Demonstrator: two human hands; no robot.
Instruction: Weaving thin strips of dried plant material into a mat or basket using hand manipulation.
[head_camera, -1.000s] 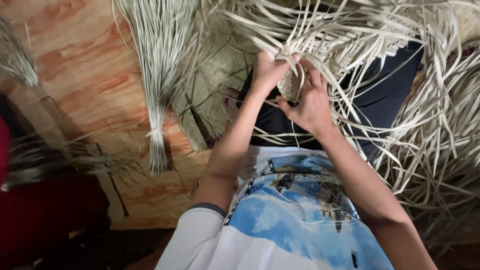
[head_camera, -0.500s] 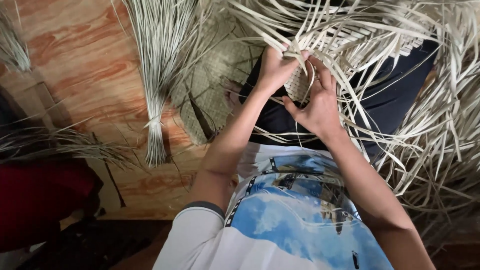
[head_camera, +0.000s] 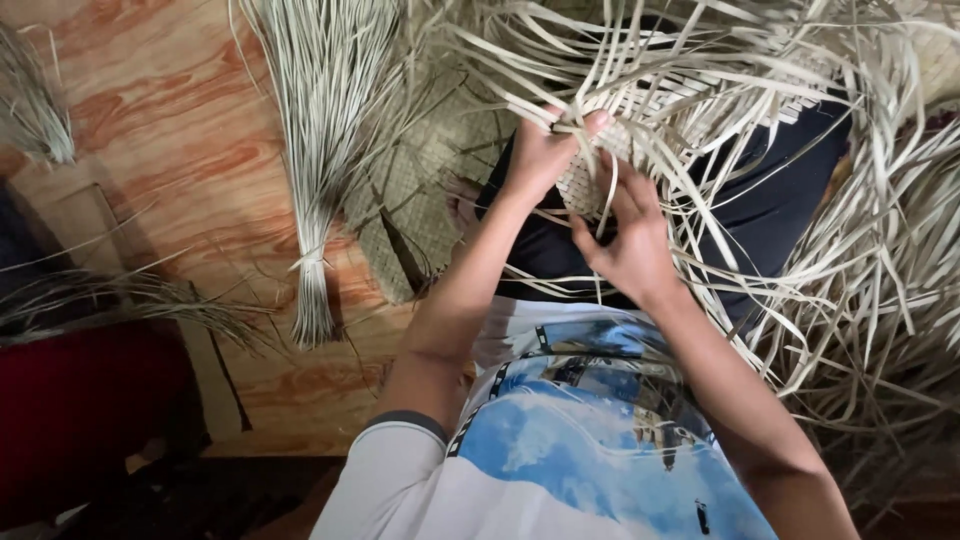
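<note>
- On the person's lap, over dark trousers, lies a small pale woven panel of flat dried-leaf strips (head_camera: 600, 165), with both hands working at its near edge.
- The left hand (head_camera: 540, 155) has its fingers closed together, pinching a single pale strip (head_camera: 570, 127) against the top of the weave, thumb stretched along it.
- The right hand (head_camera: 625, 235) rests just below, its fingers (head_camera: 610, 185) spread apart and pressed flat on the woven part; whether it grips any strip I cannot tell.
- As a judgement, the weaving is at an early stage: only a small patch near the hands is tightly interlaced, while a wide tangle of loose unwoven strips (head_camera: 860, 260) fans out above and to the right, all yet to be worked in.
- A tied bundle of long pale fibres (head_camera: 315, 200) lies well apart on the left, untouched, beside a greenish woven mat (head_camera: 425, 190).
- The orange-brown wooden floor (head_camera: 160, 110) carries everything; a smaller tuft of fibres (head_camera: 40, 110) sits at the far left edge, and something dark red (head_camera: 80, 400) fills the dim lower-left corner.
</note>
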